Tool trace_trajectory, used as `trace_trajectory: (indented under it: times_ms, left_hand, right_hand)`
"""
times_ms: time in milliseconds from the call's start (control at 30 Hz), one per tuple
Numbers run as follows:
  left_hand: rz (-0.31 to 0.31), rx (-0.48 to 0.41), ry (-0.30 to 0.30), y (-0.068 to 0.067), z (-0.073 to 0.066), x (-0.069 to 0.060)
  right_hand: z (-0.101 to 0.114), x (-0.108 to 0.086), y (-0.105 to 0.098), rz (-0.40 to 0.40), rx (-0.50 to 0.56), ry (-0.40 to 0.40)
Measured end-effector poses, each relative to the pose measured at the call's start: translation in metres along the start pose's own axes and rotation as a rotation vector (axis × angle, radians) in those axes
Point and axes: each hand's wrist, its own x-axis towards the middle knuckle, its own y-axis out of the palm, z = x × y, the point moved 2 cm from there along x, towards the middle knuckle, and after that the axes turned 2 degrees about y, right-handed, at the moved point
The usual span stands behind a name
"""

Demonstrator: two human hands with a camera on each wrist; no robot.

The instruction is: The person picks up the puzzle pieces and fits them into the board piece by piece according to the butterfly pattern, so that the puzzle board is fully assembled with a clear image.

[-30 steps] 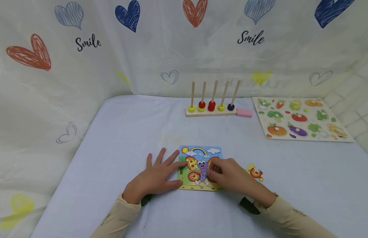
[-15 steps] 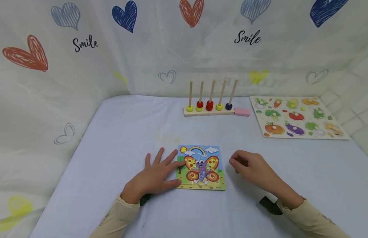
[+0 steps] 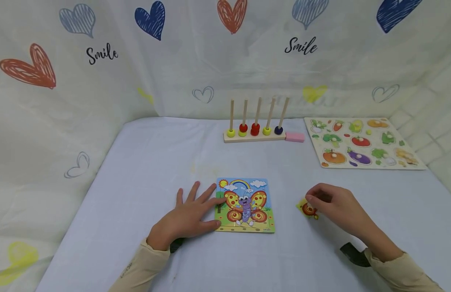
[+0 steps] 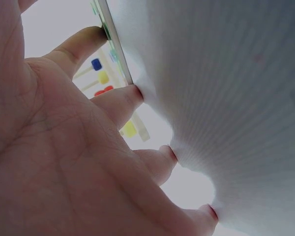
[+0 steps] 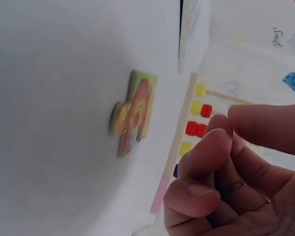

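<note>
A square butterfly puzzle [image 3: 245, 206] lies flat in the middle of the table in the head view. My left hand [image 3: 185, 217] is spread at its left side, with the index finger and thumb on the board's edge and the other fingertips on the tablecloth. To the right of the board, a loose puzzle piece [image 3: 307, 209] with a red-and-yellow swirl lies on the cloth. My right hand [image 3: 340, 207] hovers just above it, fingers loosely bent and thumb close to the index finger. The right wrist view shows a gap between the fingertips and the piece [image 5: 136, 110].
A wooden bead stacker [image 3: 254, 136] with upright pegs, coloured beads and a pink block [image 3: 294, 137] at its end stands at the back. A vegetable peg puzzle [image 3: 364, 142] lies at the back right. A white cloth with hearts [image 3: 152, 20] hangs behind the table.
My right hand has left the butterfly puzzle and moved right, to above the loose piece, which it hid half a second ago. My left hand keeps its place on the board's edge.
</note>
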Motion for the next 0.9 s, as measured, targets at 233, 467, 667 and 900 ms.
trace_trajectory:
  times_ms: [233, 467, 667, 900]
  left_hand:
    - [-0.001, 0.003, -0.002, 0.000, 0.000, 0.000]
    - [-0.005, 0.003, -0.001, 0.000, 0.000, -0.001]
    - [0.000, -0.015, -0.002, -0.001, -0.001, -0.001]
    - [-0.004, -0.014, 0.010, -0.003, -0.002, -0.002]
  right_hand:
    - [-0.015, -0.006, -0.004, 0.019, -0.105, 0.095]
    - [-0.022, -0.009, -0.002, -0.024, -0.104, 0.068]
    - [-0.026, -0.007, 0.002, 0.008, -0.094, 0.077]
    - [-0.026, -0.006, 0.007, 0.039, -0.119, -0.012]
